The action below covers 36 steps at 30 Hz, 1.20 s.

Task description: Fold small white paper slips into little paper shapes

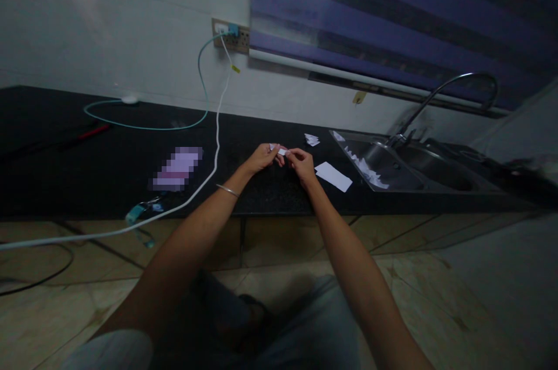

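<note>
A small folded strip of white paper (281,152) is held between both hands above the dark countertop. My left hand (264,157), with a bangle on its wrist, is closed on the paper's left end. From the other side, my right hand (301,163) pinches its right end. To the right of my right hand lies a stack of white paper sheets (333,176). Behind it sits a small group of folded white paper pieces (311,140). More folded paper pieces (368,169) are lined up along the left rim of the sink.
A steel sink (418,169) with a curved faucet (453,82) is at the right. A white cable (217,143) crosses the countertop (261,198) from the wall socket (239,39). At the left are a blurred-out flat item (178,168), a lanyard (136,213) and a teal cable (165,128).
</note>
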### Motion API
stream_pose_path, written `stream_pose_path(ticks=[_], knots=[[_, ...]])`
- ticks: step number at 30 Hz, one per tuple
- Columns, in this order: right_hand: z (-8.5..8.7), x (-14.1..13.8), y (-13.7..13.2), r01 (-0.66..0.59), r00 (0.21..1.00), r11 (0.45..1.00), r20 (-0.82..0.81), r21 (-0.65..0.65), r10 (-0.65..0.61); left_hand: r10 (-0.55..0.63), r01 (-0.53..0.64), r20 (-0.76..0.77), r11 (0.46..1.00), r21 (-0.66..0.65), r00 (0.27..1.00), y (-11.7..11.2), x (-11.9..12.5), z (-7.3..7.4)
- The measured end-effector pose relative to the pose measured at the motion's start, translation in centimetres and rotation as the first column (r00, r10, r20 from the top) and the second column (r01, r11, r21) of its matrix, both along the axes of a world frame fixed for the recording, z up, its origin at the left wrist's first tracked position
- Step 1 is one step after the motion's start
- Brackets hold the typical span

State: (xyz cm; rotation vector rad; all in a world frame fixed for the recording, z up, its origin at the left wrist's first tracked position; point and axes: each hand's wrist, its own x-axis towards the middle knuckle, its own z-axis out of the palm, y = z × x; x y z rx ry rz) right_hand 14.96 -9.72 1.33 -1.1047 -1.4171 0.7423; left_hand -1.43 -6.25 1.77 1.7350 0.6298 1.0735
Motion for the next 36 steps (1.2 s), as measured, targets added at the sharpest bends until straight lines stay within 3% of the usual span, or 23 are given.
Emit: stream_pose_path(ticks=[4,10,17,22,25,30,36], knots=[[-0.2,0.1,0.2,-0.013,0.999,1.000,-0.036,0.002,0.013,0.014,-0.013,0.020,1.000,-0.021,1.000,-0.1,0.1,-0.1],[-0.5,0.3,0.6,0.004,0.994,1.000,-0.112,-0.022,-0.006,-0.019,0.012,-0.112,0.998,-0.064,0.994,-0.3,-0.2,0.0],[-0.1,0.2,0.0,-0.066,0.994,0.997,-0.094,-0.045,0.062,0.028,-0.027,-0.074,1.000,0.014,0.997,-0.5,-0.3,0.5],[-0.2,0.0,0.0,-0.010,0.999,1.000,-0.030,0.027,0.011,0.019,-0.024,-0.026,0.975,-0.223,0.999,0.3,-0.3,-0.1],[-0.3,0.0,0.1,0.016,0.999,0.994,0.042,0.105,-0.021,0.049,-0.037,0.034,0.957,-0.286,0.998,0.8,-0.5,-0.3],[-0.4,0.1,0.2,0.106,0.979,0.976,0.154,0.189,-0.136,0.092,-0.085,0.021,0.971,-0.224,0.995,1.0,-0.6,-0.5],[-0.1,-0.3,-0.6,0.089,0.938,0.935,0.286,0.342,-0.194,0.115,-0.118,-0.038,0.990,-0.073,0.993,1.0,-0.2,-1.1]])
